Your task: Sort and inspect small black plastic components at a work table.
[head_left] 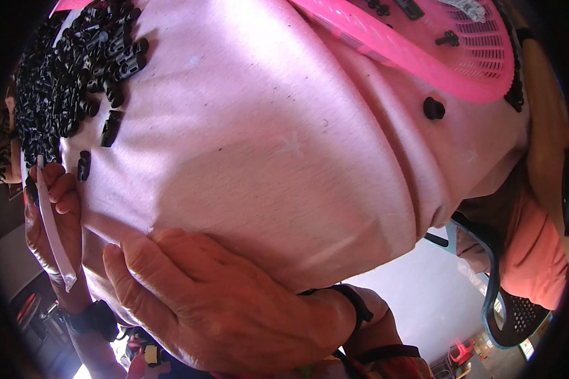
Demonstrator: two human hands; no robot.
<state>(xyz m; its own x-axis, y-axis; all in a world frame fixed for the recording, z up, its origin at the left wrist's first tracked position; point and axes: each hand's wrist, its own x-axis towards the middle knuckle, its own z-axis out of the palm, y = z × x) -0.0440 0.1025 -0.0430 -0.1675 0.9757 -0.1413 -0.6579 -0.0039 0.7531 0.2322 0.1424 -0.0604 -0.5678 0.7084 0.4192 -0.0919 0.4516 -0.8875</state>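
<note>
At the left edge of the cloth-covered surface, my left hand (69, 205) is turned partly palm up with its fingers curled. A thin, pale, flat strip (52, 230) lies along it, gripped near the fingers, its lower end hanging past the palm toward the wrist. Beside those fingertips sits a small black tubular plastic piece (83, 165), apart from the hand. My right hand (215, 297) rests back up on the near part of the pale pink cloth (259, 170), fingers stretched to the left and holding nothing I can see.
A big heap of small black plastic pieces (76, 82) covers the far left. At the far right a pink plastic basket (480, 88) holds a few black bits, and a lone black piece (434, 108) lies before it. A person in orange clothing (537, 246) is at the right.
</note>
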